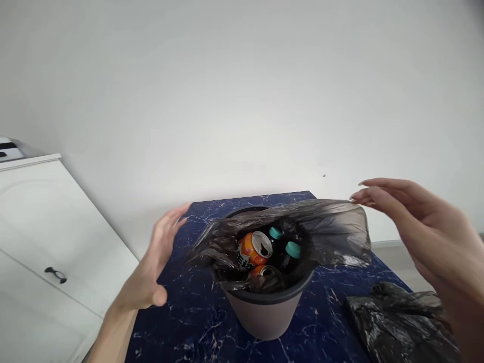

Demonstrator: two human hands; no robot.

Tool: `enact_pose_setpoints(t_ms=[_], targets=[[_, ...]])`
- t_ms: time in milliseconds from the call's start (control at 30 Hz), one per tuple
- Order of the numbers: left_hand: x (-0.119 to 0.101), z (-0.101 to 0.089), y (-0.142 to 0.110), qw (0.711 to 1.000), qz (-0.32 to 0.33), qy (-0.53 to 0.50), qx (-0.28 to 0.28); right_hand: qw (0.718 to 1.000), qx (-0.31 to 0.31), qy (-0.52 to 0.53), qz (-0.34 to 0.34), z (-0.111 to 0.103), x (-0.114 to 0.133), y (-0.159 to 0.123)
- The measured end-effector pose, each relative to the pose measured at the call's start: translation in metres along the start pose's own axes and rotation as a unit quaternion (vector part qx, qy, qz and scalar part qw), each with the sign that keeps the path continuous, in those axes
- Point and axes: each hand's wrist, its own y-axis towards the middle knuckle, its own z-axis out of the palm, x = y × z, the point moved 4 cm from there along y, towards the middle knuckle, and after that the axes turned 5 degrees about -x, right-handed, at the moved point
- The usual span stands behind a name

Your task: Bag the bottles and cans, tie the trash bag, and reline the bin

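Note:
A small grey bin (264,315) stands on a dark blue marbled table (192,322). A thin black bag liner (333,232) hangs loosely over its rim and spreads out to the right. Inside lie orange drink cans (251,249) and dark bottles with teal caps (292,249). My left hand (153,267) hovers open left of the bin, fingers stretched, holding nothing. My right hand (412,227) is raised at the right, fingers extended, its fingertips at the liner's upper right edge.
A crumpled black plastic bag (397,322) lies on the table at the lower right. A white cabinet (45,237) with a dark handle (56,275) stands at the left. A plain white wall fills the background.

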Motion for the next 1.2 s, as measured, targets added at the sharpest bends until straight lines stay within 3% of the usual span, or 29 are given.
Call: enact_pose_setpoints(t_ms=[67, 133, 300, 400, 500, 567, 700, 867, 1067, 1200], targets=[[0.016, 0.006, -0.009, 0.997, -0.070, 0.012, 0.038, 0.994, 0.105, 0.007, 0.007, 0.009, -0.018, 0.011], [0.018, 0.014, -0.013, 0.993, -0.110, 0.024, 0.046, 0.974, 0.225, 0.009, -0.024, 0.017, -0.032, 0.015], [-0.011, 0.029, 0.009, 0.997, -0.051, 0.058, 0.005, 0.906, 0.408, 0.031, -0.106, 0.016, -0.042, 0.006], [-0.027, 0.032, 0.024, 0.997, -0.036, 0.066, 0.010, 0.851, 0.517, 0.041, -0.086, 0.013, -0.038, -0.007], [-0.035, 0.034, 0.031, 0.996, -0.050, 0.070, 0.016, 0.815, 0.565, 0.128, -0.024, 0.015, -0.031, -0.017], [-0.037, 0.032, 0.033, 0.995, -0.084, 0.057, -0.021, 0.806, 0.560, 0.192, 0.017, 0.022, -0.024, -0.020], [-0.035, 0.032, 0.033, 0.983, -0.148, -0.019, -0.109, 0.835, 0.508, 0.209, 0.028, 0.041, -0.006, -0.026], [-0.034, 0.036, 0.039, 0.976, -0.145, -0.064, -0.152, 0.884, 0.389, 0.255, 0.045, 0.060, 0.015, -0.030], [-0.029, 0.031, 0.044, 0.956, -0.120, -0.132, -0.233, 0.890, 0.289, 0.345, 0.070, 0.068, 0.037, -0.019], [-0.032, 0.028, 0.054, 0.939, -0.105, -0.182, -0.273, 0.889, 0.259, 0.370, 0.071, 0.068, 0.061, -0.007]])
